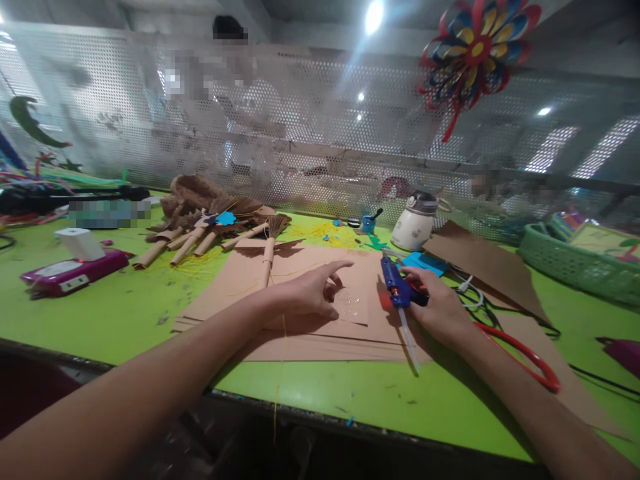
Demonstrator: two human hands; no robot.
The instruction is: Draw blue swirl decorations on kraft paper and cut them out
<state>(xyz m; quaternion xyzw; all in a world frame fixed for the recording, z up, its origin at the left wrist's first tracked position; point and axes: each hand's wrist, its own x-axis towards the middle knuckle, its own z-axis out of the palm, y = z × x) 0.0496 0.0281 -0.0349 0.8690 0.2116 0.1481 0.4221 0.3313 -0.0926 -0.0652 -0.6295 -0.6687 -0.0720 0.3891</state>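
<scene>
My right hand (440, 303) is wrapped round the handle of a blue hot glue gun (395, 280). A clear glue stick (409, 340) juts from its back end toward me. My left hand (315, 290) is over the stacked brown paper sheets (320, 343), index finger stretched out and thumb apart, and I see nothing in it. Beside those fingers, shiny clear specks of glue (350, 303) dot the top sheet. A small brown paper broom (270, 250) lies just beyond my left wrist. Yellow thread (285, 333) trails past that wrist and over the table edge.
More paper brooms (200, 233) are heaped at the back left. A purple power strip (75, 273) holds a white plug. At the back right are a white kettle-like jug (415, 223) and a green basket (575, 260). A red loop (525, 357) and black cables lie by my right forearm.
</scene>
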